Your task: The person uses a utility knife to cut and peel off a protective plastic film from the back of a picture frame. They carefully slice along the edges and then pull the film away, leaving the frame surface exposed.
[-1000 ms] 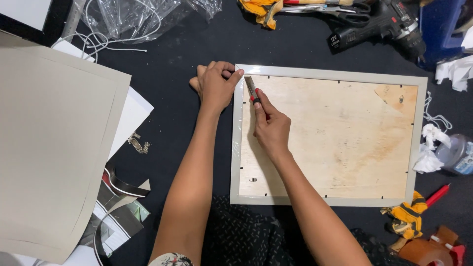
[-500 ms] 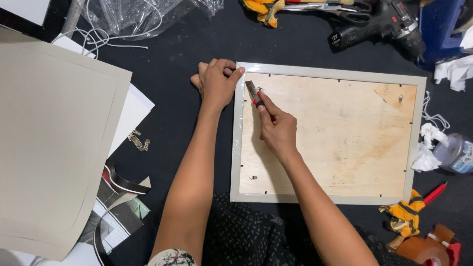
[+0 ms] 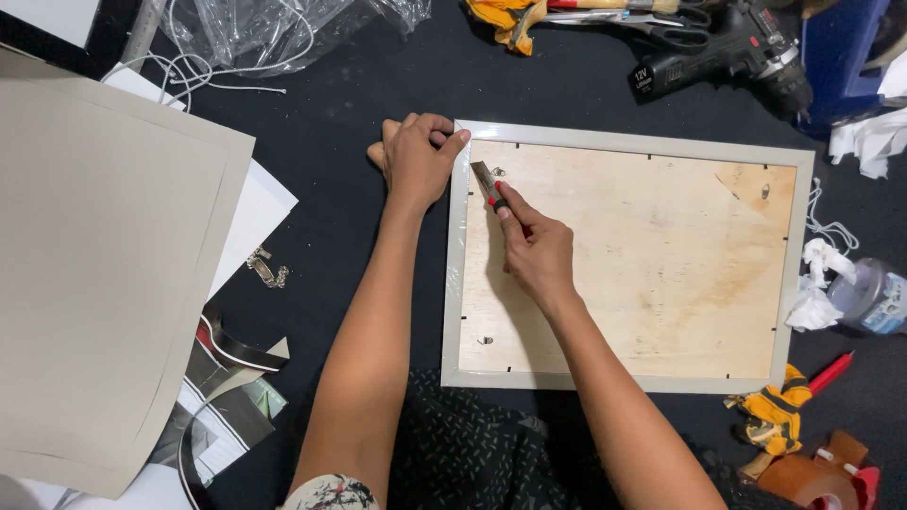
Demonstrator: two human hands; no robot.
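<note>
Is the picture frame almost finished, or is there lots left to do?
Looks like early going. Done: the frame lies face down with its plywood backing board set in. In hand: the left hand steadies the top left corner while the right hand works a red-handled knife along the left edge. Left: the other edges look untouched, and only a few small clips, such as this clip, show.
</note>
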